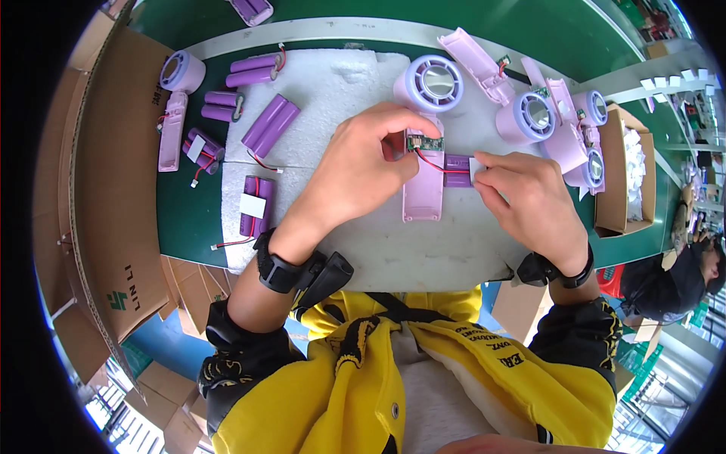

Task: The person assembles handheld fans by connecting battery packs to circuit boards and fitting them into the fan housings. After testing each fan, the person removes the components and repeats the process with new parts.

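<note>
A handheld fan lies in front of me, its round lavender head (429, 83) at the far end and its pink handle shell (422, 200) opened toward me. A green circuit board (432, 142) sits in the shell. My left hand (367, 163) is closed around the board end, with thumb and forefinger at a small white connector; the exact fingertip contact is partly hidden. A red wire runs from there to a purple two-cell battery pack (457, 170) beside the shell. My right hand (529, 193) pinches the pack's right end at a white pad (476, 168).
White foam sheet (325, 83) covers part of the green table. Several purple battery packs (271, 125) lie left. More fan parts (525, 117) stand right, near a cardboard box (624, 219) of white pieces. Large cardboard (113, 181) borders the left. A person (665, 284) is at far right.
</note>
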Tool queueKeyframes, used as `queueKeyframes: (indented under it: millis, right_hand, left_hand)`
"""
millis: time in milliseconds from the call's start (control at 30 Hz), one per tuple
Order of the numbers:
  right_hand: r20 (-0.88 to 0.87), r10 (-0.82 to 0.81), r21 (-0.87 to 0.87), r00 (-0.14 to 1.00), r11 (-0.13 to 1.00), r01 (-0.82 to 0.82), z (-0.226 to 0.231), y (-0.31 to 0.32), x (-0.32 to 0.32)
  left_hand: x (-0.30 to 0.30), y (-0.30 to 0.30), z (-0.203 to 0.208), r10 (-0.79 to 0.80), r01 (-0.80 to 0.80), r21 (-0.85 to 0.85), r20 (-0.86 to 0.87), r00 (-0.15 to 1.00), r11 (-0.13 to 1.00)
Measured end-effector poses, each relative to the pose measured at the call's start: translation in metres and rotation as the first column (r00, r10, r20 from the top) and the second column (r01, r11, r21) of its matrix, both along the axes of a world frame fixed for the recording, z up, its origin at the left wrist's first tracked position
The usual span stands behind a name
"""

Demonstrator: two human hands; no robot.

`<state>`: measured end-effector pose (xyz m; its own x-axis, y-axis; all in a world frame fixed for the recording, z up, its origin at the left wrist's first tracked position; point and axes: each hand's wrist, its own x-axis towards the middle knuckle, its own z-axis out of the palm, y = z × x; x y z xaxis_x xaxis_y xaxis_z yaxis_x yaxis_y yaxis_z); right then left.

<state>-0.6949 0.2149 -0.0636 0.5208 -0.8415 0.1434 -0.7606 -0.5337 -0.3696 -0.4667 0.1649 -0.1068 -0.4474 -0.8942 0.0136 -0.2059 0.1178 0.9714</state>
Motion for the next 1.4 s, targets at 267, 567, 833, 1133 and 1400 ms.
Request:
queueKeyframes:
  millis: [267,567,833,1133,1400]
  right_hand:
    - [-0.162,-0.017,-0.044,0.987,0.999,0.010,-0.001,0.006,0.008]
    - [0.018,0.069,0.260,0.997,0.963,-0.071,0.015,-0.027,-0.029]
    - [0.164,-0.556,0.045,0.815,0.829,0.557,0.039,-0.050,-0.065]
    - [0.259,0.059,0.069,0.964,0.994,-0.079,-0.028,-0.016,0.003]
    - [0.431,-0.420,0.866,0.799,0.443,-0.234,-0.016,-0.021,-0.014]
  left_hand:
    - [-0.003,-0.004,-0.004,-0.017,0.017,0.025,0.020,1.000,1.000]
    - [0.000,-0.004,-0.006,-0.019,0.017,0.076,0.035,0.999,0.997]
    - [0.002,-0.007,-0.008,-0.050,0.048,0.102,0.022,0.998,0.994]
    - [0.001,-0.006,-0.002,-0.012,0.011,0.064,0.025,1.000,0.998]
    - [0.006,-0.009,0.003,-0.064,0.064,0.039,0.015,0.998,0.997]
